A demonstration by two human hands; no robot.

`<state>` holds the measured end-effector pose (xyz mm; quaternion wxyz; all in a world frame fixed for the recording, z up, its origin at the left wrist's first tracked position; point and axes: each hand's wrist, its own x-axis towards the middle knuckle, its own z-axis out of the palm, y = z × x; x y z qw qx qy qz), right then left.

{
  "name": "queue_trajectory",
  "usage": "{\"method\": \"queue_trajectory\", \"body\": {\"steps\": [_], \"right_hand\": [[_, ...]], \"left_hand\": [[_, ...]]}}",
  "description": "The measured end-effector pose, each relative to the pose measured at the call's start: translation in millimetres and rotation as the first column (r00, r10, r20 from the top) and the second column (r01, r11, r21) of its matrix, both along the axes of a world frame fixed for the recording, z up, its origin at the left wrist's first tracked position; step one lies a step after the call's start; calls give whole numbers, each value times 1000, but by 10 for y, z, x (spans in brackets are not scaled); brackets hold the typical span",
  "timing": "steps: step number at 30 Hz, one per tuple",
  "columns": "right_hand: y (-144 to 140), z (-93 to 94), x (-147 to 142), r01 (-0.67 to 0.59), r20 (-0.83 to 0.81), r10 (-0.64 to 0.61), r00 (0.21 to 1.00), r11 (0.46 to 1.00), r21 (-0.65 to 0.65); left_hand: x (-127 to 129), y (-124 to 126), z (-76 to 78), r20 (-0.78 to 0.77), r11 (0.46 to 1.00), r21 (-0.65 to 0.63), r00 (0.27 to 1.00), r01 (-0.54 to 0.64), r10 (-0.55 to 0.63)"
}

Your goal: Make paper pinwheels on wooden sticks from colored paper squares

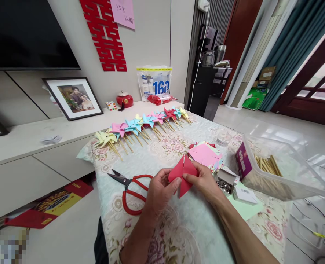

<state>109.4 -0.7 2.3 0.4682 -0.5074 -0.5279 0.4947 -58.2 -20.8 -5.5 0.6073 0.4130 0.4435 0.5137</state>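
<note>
Both hands hold a red paper square (pixel 185 176) just above the table, its corners folded toward the middle. My left hand (pixel 160 190) pinches its left side, and my right hand (pixel 203 180) presses the right side with thumb and fingers. Red-handled scissors (pixel 129 192) lie open on the cloth just left of my left hand. A stack of cut coloured paper squares (pixel 205 154) sits right behind the red piece. A small open box of metal pins (pixel 225 181) stands beside my right hand.
A row of finished paper pinwheels (pixel 143 126) on wooden sticks lies along the far edge of the floral-clothed table (pixel 179 227). A clear plastic tub (pixel 283 168) holding wooden sticks stands at right. A low cabinet (pixel 27 139) with a framed photo (pixel 73 97) runs along the left.
</note>
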Motion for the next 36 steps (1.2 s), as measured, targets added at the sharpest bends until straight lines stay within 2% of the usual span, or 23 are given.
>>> {"method": "queue_trajectory", "body": {"steps": [3,7,9,12,15,19,22,32,36], "right_hand": [[-32,30,8,-91,32,91,995,996,-11],[-58,77,9,-166,-139,151,979,981,-104],[-49,87,9,-156,-253,119,960,979,-133],[-18,76,13,-71,-378,-8,926,978,-195],[10,65,18,28,-433,-138,891,968,-251],[17,82,17,73,-460,-174,871,971,-229],[6,96,14,48,-456,-146,878,974,-220],[-20,67,3,-86,-438,-12,899,975,-204],[-35,66,-12,-99,-434,8,901,977,-188]], "left_hand": [[-9,-14,24,24,998,-43,999,-46,47],[0,-14,24,195,994,-104,979,-34,54],[8,-3,16,256,992,-121,964,-45,75],[15,12,13,289,987,-137,950,-79,116],[19,11,24,309,989,-144,949,-21,65],[29,-18,46,325,984,-122,942,128,-82],[34,-43,59,333,981,-111,936,158,-113],[31,-43,-3,285,981,-155,956,120,-72],[31,-37,-17,295,985,-165,955,53,-2]]}}
